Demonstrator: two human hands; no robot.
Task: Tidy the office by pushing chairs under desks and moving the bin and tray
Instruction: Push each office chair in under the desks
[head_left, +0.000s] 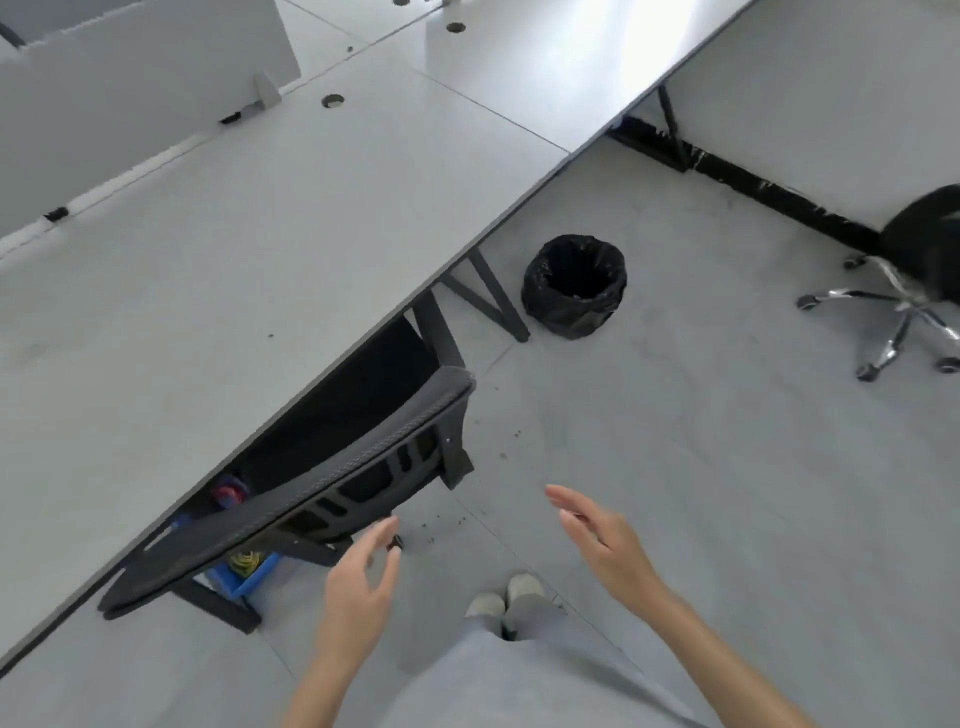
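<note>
**Two chairs, one bin, two free hands**

Two chairs in view. One black mesh chair (291, 499) tucked at the grey desk (218, 270), seat hidden under the top, backrest leaning just beside the desk edge. Second chair (904, 291), black seat on a chrome star base, far right, well apart from the desks, partly cut by the frame edge.

One bin (574, 286), lined with a black bag, upright on the floor just beside a desk leg, well apart from both hands.

Two hands, both holding nothing. Left hand (358, 582) with fingers relaxed and slightly spread, fingertips close to the lower edge of the mesh backrest; touching or not, cannot tell. Right hand (602, 535) flat, fingers straight, in the air over the floor, between the mesh chair and the second chair.

One blue box (249, 574) under the desk, behind the mesh chair. Two light shoes (506, 597) below the hands.
</note>
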